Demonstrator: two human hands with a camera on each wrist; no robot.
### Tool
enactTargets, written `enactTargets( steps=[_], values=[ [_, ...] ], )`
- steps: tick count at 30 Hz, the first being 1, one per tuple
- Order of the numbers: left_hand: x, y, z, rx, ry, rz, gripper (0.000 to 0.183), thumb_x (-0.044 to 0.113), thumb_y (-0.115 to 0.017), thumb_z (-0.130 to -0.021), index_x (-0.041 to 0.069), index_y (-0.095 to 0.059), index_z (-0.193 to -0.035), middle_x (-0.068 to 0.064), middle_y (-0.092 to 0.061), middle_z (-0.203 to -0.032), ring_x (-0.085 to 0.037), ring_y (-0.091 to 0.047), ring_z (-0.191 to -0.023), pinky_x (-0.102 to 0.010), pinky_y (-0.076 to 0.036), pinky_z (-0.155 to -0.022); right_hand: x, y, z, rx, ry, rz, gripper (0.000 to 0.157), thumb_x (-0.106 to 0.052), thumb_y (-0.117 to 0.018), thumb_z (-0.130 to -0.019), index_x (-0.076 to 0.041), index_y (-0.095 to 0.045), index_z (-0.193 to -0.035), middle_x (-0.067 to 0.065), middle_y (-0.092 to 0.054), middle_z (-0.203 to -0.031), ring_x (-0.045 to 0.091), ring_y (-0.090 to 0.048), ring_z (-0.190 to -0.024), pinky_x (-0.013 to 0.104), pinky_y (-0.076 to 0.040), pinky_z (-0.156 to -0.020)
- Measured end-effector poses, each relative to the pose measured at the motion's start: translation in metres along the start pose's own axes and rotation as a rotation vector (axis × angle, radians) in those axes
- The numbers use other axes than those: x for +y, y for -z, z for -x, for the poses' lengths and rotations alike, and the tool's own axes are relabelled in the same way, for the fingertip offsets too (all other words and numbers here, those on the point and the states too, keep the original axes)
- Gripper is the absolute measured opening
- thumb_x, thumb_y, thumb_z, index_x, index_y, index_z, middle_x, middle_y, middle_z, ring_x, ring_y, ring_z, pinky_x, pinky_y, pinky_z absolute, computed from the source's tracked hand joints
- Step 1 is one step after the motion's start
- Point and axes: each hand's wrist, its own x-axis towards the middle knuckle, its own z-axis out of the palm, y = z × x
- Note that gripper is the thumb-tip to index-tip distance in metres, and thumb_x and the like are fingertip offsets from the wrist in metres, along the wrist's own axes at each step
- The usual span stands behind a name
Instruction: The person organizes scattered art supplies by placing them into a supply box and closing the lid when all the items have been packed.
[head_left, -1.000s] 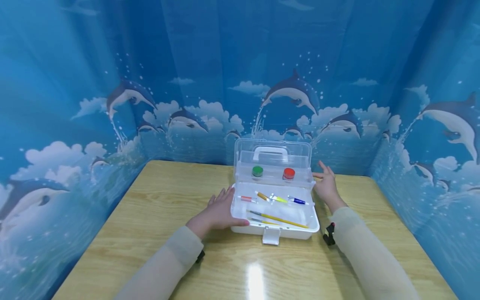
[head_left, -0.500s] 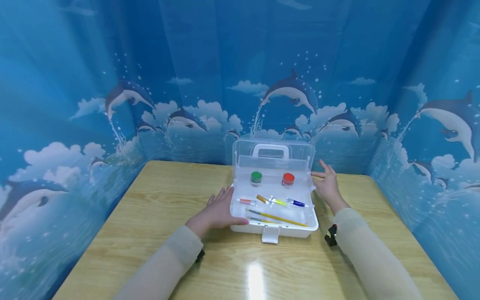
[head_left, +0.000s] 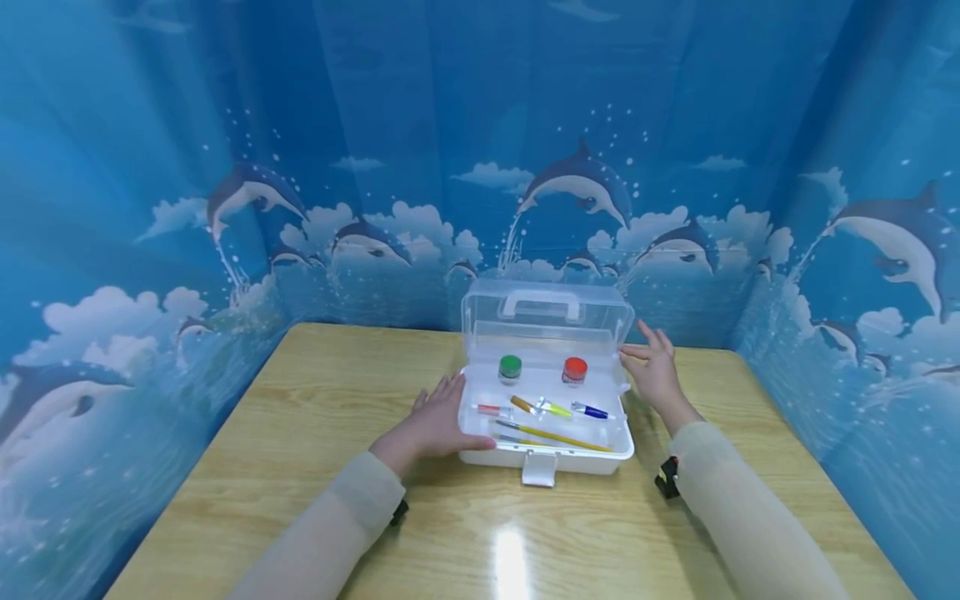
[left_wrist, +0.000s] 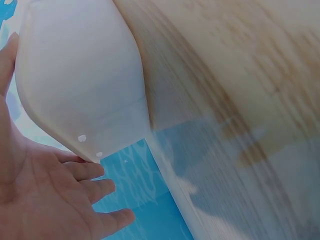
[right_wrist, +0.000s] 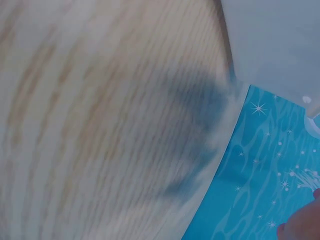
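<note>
A white plastic storage box [head_left: 573,462] stands near the back of the wooden table. Its clear lid [head_left: 600,321], with a white handle, is raised at the back. Inside lie a green-capped jar [head_left: 510,367], a red-capped jar [head_left: 575,369], slim paintbrushes [head_left: 558,435] and several small tube-like items [head_left: 590,410]. My left hand [head_left: 431,423] spans the box's front left corner, thumb along the front rim, fingers spread straight against the side. At the lid's right edge are the fingertips of my right hand [head_left: 654,375], other fingers raised. Whether they pinch it I cannot tell.
A white latch [head_left: 539,469] hangs open from the box front. The wooden table [head_left: 337,383] ends just behind the box. A blue dolphin-print curtain [head_left: 405,125] surrounds the table at the back and sides.
The lid has tilted forward toward me, and the two jars have come lower and nearer. My right fingertips have shifted slightly with the lid's edge. My left hand has stayed at the corner.
</note>
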Motion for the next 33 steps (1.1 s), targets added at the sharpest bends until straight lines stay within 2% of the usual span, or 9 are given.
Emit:
enactTargets(
  steps=[7, 13, 18, 23, 33],
  values=[
    [0.000, 0.000, -0.001, 0.015, 0.007, 0.020, 0.131, 0.075, -0.075, -0.070, 0.009, -0.009, -0.162, -0.011, -0.012, -0.167, -0.033, -0.007, -0.153, -0.058, -0.004, -0.120, -0.002, -0.001, 0.003, 0.015, 0.048, 0.010, 0.020, -0.003, -0.069, -0.093, 0.013, -0.071, -0.105, 0.023, -0.030, -0.159, 0.046, -0.007, -0.149, 0.063, -0.007, -0.118],
    [0.000, -0.001, -0.002, 0.008, 0.004, 0.007, 0.130, 0.074, -0.074, -0.071, 0.010, -0.008, -0.162, -0.011, -0.010, -0.168, -0.033, -0.006, -0.153, -0.057, -0.003, -0.121, -0.004, 0.000, 0.006, -0.005, 0.051, 0.031, 0.023, -0.007, -0.067, -0.096, 0.012, -0.071, -0.108, 0.020, -0.027, -0.161, 0.042, -0.003, -0.151, 0.067, -0.003, -0.116],
    [0.000, 0.000, -0.002, 0.005, 0.004, 0.018, 0.129, 0.073, -0.075, -0.071, 0.010, -0.008, -0.162, -0.010, -0.010, -0.168, -0.033, -0.005, -0.153, -0.057, -0.002, -0.121, -0.003, 0.001, 0.007, -0.008, 0.109, 0.076, 0.029, -0.013, -0.062, -0.100, 0.013, -0.070, -0.111, 0.021, -0.026, -0.161, 0.042, -0.002, -0.151, 0.070, -0.001, -0.114],
    [0.000, -0.001, -0.002, 0.001, -0.001, 0.012, 0.129, 0.074, -0.074, -0.071, 0.009, -0.009, -0.162, -0.010, -0.010, -0.168, -0.033, -0.005, -0.153, -0.057, -0.002, -0.121, -0.002, 0.002, 0.009, 0.026, 0.171, 0.094, 0.031, -0.014, -0.059, -0.101, 0.015, -0.069, -0.108, 0.022, -0.028, -0.159, 0.047, -0.005, -0.149, 0.070, -0.003, -0.113],
    [0.000, 0.000, -0.001, 0.001, -0.009, 0.003, 0.129, 0.075, -0.073, -0.072, 0.008, -0.009, -0.162, -0.011, -0.009, -0.167, -0.035, -0.005, -0.153, -0.057, -0.004, -0.121, -0.013, 0.013, 0.012, 0.093, 0.235, 0.069, 0.036, -0.020, -0.059, -0.102, 0.014, -0.070, -0.104, 0.020, -0.030, -0.160, 0.046, -0.008, -0.148, 0.069, -0.004, -0.114]
  ],
)
